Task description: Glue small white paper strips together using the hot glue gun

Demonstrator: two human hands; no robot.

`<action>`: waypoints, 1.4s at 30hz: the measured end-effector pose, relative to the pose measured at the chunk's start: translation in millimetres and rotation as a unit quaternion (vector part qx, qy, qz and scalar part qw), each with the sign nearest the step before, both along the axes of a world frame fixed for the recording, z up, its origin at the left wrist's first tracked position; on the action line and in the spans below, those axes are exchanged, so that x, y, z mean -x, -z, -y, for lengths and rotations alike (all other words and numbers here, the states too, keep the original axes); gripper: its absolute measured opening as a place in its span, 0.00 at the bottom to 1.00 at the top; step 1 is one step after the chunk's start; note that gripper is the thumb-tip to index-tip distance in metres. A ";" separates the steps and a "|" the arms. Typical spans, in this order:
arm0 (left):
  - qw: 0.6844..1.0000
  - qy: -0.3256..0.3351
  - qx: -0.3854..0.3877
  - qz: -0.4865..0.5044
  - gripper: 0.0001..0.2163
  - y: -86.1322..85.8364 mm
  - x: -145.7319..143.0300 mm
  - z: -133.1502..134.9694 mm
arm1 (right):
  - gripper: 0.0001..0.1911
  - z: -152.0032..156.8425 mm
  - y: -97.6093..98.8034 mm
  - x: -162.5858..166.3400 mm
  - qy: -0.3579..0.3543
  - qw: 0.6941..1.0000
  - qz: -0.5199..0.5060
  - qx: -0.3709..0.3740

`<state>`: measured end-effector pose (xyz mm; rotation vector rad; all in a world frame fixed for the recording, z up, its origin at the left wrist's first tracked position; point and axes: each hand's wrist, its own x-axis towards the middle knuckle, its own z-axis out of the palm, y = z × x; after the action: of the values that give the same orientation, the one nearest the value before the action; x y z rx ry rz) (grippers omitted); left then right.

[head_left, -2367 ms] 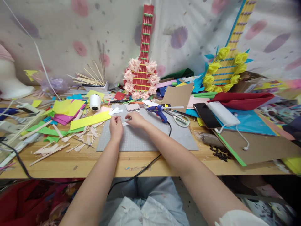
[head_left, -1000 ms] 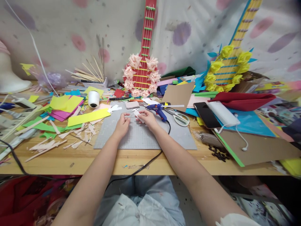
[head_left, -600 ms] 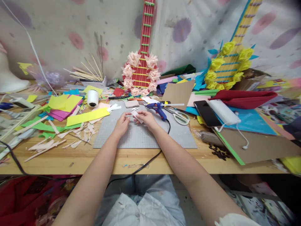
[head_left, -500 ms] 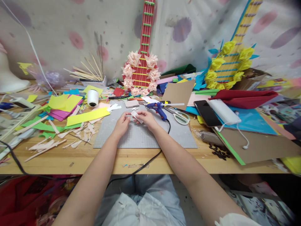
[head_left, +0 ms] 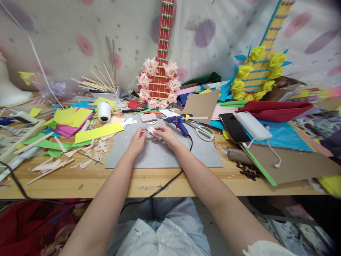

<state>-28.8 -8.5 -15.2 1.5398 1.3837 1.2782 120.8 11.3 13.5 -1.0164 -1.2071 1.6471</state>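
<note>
Over the grey cutting mat (head_left: 160, 157), my two hands meet at the fingertips. My right hand (head_left: 167, 136) is closed on a small piece of pale paper (head_left: 151, 130), its upper end showing between the fingers. The fingers of my left hand (head_left: 136, 142) are pinched together beside the paper; a thin pale thing shows at their tips, too small to name. A blue glue gun (head_left: 178, 123) lies just beyond my right hand, with scissors (head_left: 204, 133) to its right. Small white paper strips (head_left: 129, 122) rest on the mat's far left part.
Pale paper scraps (head_left: 57, 165) and a yellow paper strip (head_left: 98, 132) lie left. A black cord (head_left: 170, 182) crosses the table's front edge. Right are a phone (head_left: 233, 127) and a white power bank (head_left: 253, 125). Behind stands a red paper guitar (head_left: 159, 87) with pink flowers.
The view has shifted very slightly. Both hands stay in the same place, and the pale paper between them is tilted a little differently.
</note>
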 end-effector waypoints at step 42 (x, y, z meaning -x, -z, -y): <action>0.964 -0.047 -0.053 -0.256 0.14 -17.9 -10.2 16.5 | 0.06 -34.0 -27.4 1.7 -0.027 0.972 0.190 -0.133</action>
<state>-18.6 -25.0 2.7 1.9949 1.7429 1.0615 119.2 45.3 41.0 -1.1662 -1.6710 1.3163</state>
